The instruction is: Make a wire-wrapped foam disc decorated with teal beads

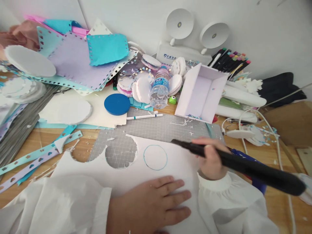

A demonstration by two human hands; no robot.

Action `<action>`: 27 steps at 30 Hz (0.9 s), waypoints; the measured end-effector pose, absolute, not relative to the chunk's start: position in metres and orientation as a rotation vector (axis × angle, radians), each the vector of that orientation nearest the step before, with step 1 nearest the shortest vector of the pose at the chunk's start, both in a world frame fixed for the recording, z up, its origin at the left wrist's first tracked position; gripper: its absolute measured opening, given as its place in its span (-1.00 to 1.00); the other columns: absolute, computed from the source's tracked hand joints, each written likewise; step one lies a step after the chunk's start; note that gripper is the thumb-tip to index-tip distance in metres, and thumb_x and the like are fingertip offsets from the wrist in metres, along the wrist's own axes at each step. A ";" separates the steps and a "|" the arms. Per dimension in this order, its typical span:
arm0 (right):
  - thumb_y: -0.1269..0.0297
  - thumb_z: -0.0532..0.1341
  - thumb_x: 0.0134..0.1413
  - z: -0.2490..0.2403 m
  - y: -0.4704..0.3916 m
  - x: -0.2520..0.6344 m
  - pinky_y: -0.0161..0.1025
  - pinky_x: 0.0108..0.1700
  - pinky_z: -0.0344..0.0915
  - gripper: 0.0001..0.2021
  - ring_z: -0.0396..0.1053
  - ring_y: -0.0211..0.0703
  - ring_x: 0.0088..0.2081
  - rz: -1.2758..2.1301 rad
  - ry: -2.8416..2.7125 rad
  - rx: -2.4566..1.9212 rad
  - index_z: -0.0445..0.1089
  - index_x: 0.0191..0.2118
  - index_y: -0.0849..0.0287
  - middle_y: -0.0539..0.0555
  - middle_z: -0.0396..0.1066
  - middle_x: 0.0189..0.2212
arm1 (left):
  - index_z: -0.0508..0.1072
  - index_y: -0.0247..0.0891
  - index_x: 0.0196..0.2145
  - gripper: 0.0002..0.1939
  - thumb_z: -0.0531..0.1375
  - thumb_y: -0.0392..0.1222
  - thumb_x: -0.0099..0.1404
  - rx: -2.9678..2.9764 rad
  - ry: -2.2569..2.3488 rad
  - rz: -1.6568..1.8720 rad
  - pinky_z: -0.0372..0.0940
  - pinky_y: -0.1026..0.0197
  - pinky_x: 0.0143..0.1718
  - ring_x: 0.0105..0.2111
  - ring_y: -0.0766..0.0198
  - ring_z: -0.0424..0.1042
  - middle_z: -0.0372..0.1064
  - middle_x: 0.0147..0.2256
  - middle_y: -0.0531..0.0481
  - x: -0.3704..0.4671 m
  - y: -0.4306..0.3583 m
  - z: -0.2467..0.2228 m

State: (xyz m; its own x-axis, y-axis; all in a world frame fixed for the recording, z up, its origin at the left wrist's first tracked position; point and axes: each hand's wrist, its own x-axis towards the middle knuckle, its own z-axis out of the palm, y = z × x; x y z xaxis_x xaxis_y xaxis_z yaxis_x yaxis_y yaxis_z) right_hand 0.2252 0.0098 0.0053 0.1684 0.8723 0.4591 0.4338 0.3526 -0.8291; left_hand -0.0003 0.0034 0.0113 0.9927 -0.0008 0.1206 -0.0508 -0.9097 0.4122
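Note:
My left hand lies flat, fingers spread, on a white foam sheet. A blue-green circle outline is drawn on the sheet just beyond my fingers. Along its far edge, the sheet has rounded cut-outs with rough rims. My right hand is closed around a long, black, wand-like tool, whose narrow end points left over the sheet's far right part. Whether that end touches the foam, I cannot tell. Under the sheet is a grey cutting mat, scattered with white scraps.
Behind the mat are a blue disc, a marker, a water bottle and an open white box. White foam discs and patterned paper crowd the left. A white cable runs down the right side.

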 end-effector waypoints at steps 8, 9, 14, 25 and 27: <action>0.32 0.21 0.08 0.006 0.017 0.222 -0.25 -0.34 0.37 -0.77 0.42 -0.19 -0.36 0.808 -1.664 -1.298 0.32 -0.10 0.04 0.04 0.41 -0.29 | 0.14 -0.21 0.23 -0.47 0.07 -0.05 0.35 2.675 -0.043 0.095 -0.12 -0.17 0.30 0.30 0.10 -0.06 0.00 0.28 0.01 0.001 0.008 0.019; 0.37 0.23 0.05 0.008 0.015 0.221 -0.27 -0.33 0.36 -0.77 0.42 -0.19 -0.33 0.755 -1.740 -1.326 0.31 -0.13 0.04 0.03 0.41 -0.30 | 0.14 -0.20 0.23 -0.47 0.07 -0.06 0.35 2.672 -0.046 0.087 -0.13 -0.22 0.29 0.30 0.09 -0.07 0.00 0.29 0.01 0.001 0.009 0.019; 0.42 0.16 0.06 0.017 0.011 0.220 -0.32 -0.42 0.30 -0.82 0.38 -0.23 -0.42 0.663 -1.911 -1.332 0.29 -0.19 0.07 0.01 0.41 -0.39 | 0.16 -0.21 0.22 -0.47 0.09 -0.07 0.34 2.661 -0.040 0.109 -0.17 -0.26 0.28 0.29 0.09 -0.06 0.03 0.27 0.00 0.001 0.009 0.020; 0.48 0.12 0.06 0.016 0.014 0.221 -0.34 -0.35 0.30 -0.79 0.39 -0.26 -0.37 0.681 -2.008 -1.222 0.29 -0.16 0.12 0.03 0.42 -0.36 | 0.16 -0.19 0.21 -0.47 0.08 -0.03 0.34 2.669 -0.035 0.093 -0.18 -0.20 0.30 0.29 0.10 -0.06 0.02 0.27 0.03 0.002 0.009 0.021; 0.49 0.12 0.06 0.016 0.015 0.220 -0.34 -0.36 0.30 -0.78 0.39 -0.28 -0.39 0.698 -2.026 -1.199 0.29 -0.16 0.12 0.02 0.42 -0.37 | 0.15 -0.19 0.22 -0.48 0.04 -0.02 0.36 2.675 -0.039 0.069 -0.20 -0.21 0.30 0.30 0.10 -0.09 -0.01 0.29 0.03 0.002 0.010 0.021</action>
